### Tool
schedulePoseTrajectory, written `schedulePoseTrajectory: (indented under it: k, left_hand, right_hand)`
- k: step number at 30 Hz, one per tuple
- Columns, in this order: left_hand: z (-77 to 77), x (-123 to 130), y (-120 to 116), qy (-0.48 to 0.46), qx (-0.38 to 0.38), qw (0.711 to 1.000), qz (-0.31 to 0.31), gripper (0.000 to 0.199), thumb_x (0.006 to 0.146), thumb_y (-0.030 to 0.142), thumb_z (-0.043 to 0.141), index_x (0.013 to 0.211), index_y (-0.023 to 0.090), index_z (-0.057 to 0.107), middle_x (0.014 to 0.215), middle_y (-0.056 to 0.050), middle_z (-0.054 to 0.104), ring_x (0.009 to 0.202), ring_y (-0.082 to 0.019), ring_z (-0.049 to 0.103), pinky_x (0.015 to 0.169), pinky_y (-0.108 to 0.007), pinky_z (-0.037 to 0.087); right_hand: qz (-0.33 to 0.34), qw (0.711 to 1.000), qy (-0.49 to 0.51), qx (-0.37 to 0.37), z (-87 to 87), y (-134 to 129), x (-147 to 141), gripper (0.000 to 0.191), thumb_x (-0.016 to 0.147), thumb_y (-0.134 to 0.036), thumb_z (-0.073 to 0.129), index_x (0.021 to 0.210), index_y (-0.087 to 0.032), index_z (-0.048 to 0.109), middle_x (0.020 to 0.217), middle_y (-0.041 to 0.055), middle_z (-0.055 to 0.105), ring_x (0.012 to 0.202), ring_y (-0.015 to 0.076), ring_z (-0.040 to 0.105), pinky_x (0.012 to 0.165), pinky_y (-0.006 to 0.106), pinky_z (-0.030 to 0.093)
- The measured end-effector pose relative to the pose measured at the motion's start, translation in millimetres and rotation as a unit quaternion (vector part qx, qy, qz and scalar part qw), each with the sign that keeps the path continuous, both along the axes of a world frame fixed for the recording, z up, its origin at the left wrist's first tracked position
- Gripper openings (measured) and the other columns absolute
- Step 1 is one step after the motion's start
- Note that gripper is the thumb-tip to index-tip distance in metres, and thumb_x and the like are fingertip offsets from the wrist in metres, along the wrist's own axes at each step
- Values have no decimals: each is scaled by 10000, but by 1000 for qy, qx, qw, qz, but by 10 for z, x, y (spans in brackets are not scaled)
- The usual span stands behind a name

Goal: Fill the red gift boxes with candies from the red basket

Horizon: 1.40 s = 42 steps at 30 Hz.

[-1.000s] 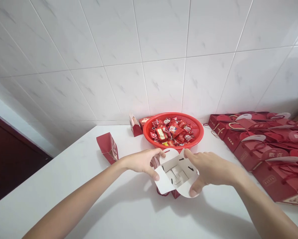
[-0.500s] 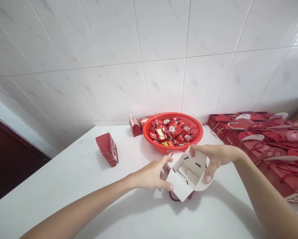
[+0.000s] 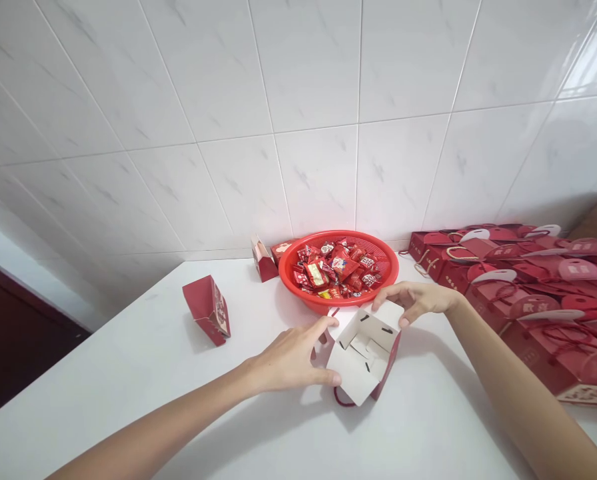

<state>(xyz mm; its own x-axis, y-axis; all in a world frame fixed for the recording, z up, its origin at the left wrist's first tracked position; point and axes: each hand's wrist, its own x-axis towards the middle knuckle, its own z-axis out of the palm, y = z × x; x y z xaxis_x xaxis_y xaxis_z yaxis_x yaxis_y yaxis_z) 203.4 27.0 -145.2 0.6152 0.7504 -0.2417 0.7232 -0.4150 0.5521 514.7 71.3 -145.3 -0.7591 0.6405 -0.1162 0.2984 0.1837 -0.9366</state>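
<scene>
A small box [image 3: 361,367], red outside and white inside, stands on the white table with its top flaps spread. Its inside shows small dark slots and folded bottom flaps, and a dark red cord loops out near its base. My left hand [image 3: 296,357] grips the box's left side, thumb on the near white flap and fingers partly behind. At the far right corner, my right hand [image 3: 411,300] pinches a white flap between thumb and fingers. Just beyond the box sits a red plastic basket [image 3: 302,295] of wrapped candies [image 3: 343,265].
Many red boxes [image 3: 538,307] with cords crowd the right side of the table [image 3: 188,407]. An open red box [image 3: 208,310] stands at the left. Two small red boxes [image 3: 264,259] are beside the basket, near the tiled wall [image 3: 313,167].
My right hand has shifted its hold towards the box's far corner, and the right flap no longer spreads over that side. The view has turned slightly, moving the scene left.
</scene>
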Motion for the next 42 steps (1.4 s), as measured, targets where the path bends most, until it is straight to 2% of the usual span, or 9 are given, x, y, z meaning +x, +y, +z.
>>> schedulePoseTrajectory:
  k: [5, 9, 15, 19, 24, 27, 31, 37, 42]
  left_hand:
    - [123, -6, -28, 7, 27, 999, -27, 845, 737, 658, 699, 1429, 238, 454, 1178, -66, 657, 895, -249, 648, 737, -313, 481]
    - [269, -34, 89, -31, 53, 998, -25, 742, 799, 669, 632, 1379, 219, 524, 1011, -40, 689, 789, -196, 647, 700, -291, 492]
    - [364, -78, 835, -39, 218, 975, -26, 305, 914, 300, 518, 1159, 203, 670, 1129, -65, 699, 1006, -222, 653, 885, -322, 513]
    - [242, 4, 1425, 152, 236, 960, -14, 631, 766, 88, 599, 1390, 160, 536, 1367, -151, 561, 1289, -293, 530, 1082, -363, 423]
    - [0, 222, 1827, 238, 154, 959, 23, 1014, 565, 70, 765, 1485, 308, 410, 1626, -164, 189, 1320, -388, 507, 990, -403, 501]
    - [-99, 321, 1939, 186, 160, 969, 17, 853, 535, 26, 733, 1337, 280, 594, 1553, -155, 362, 1190, -379, 609, 941, -408, 521]
    - [-159, 345, 2030, 82, 179, 980, 3, 573, 634, 1, 598, 1143, 230, 730, 1170, -89, 698, 1127, -295, 641, 993, -360, 482]
    - [-214, 333, 2070, -95, 148, 984, 26, 279, 735, 227, 611, 963, 168, 761, 993, -71, 751, 918, -235, 683, 829, -313, 539]
    - [-167, 366, 2030, -200, 97, 975, 7, 264, 722, 373, 632, 854, 164, 726, 881, -42, 738, 824, -198, 658, 759, -285, 521]
  right_hand:
    - [-20, 996, -83, 37, 187, -50, 58, 527, 741, -446, 748, 1175, -162, 660, 977, 51, 676, 846, 173, 609, 752, 290, 491]
    - [-119, 985, -81, 98, 281, -14, 87, 469, 776, -469, 709, 1112, -142, 691, 765, 32, 643, 679, 149, 573, 628, 268, 480]
    - [-239, 947, 35, 212, 177, 295, -294, 227, 781, -382, 675, 847, -166, 693, 809, 43, 690, 740, 173, 624, 699, 301, 503]
    - [-295, 931, 104, 191, -14, 602, -604, 111, 726, -281, 671, 740, -171, 663, 765, 27, 676, 702, 170, 632, 657, 290, 505]
    - [-324, 925, 115, 164, -173, 763, -662, 44, 714, -208, 658, 724, -166, 661, 720, 25, 671, 647, 164, 632, 596, 275, 500]
    - [-323, 928, 123, 138, -184, 734, -619, 46, 736, -212, 660, 749, -169, 665, 731, 24, 687, 608, 156, 636, 563, 271, 510]
    - [-330, 928, 134, 112, -176, 713, -609, 29, 758, -196, 658, 756, -167, 662, 726, 21, 688, 585, 147, 640, 551, 263, 522]
    - [-389, 907, 132, 97, -217, 802, -618, 48, 801, -161, 598, 805, -163, 645, 711, 9, 666, 623, 127, 627, 583, 237, 518]
    - [-401, 905, 90, 108, -206, 778, -616, 65, 792, -206, 676, 843, -167, 669, 779, 16, 697, 730, 149, 648, 673, 253, 507]
